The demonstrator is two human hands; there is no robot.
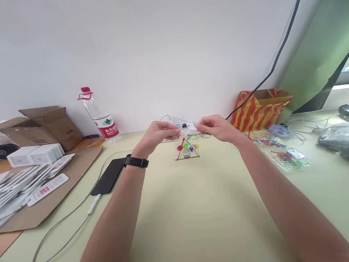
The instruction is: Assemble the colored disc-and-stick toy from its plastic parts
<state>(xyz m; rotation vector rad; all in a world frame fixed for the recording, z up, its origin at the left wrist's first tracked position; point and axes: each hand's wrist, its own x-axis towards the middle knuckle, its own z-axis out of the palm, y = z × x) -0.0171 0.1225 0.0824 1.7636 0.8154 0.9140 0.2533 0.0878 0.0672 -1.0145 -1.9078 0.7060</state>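
Observation:
Between my two hands hangs a small clear plastic bag (187,148) with coloured plastic pieces in it: red, green, blue and yellow, along with thin dark sticks. My left hand (160,134) pinches the bag's upper left edge between thumb and fingertips. At the upper right edge, my right hand (216,127) has the same pinch. The bag is upright over the far middle of the table; whether its bottom touches the surface I cannot tell. A black watch band (136,161) circles my left wrist.
Similar bags (289,159) of coloured pieces lie to the right, before a striped paper bag (257,110). A phone (112,176) with a charging cable lies left. Farther left are a water bottle (104,119), a cardboard box (49,126) and white cards (22,187).

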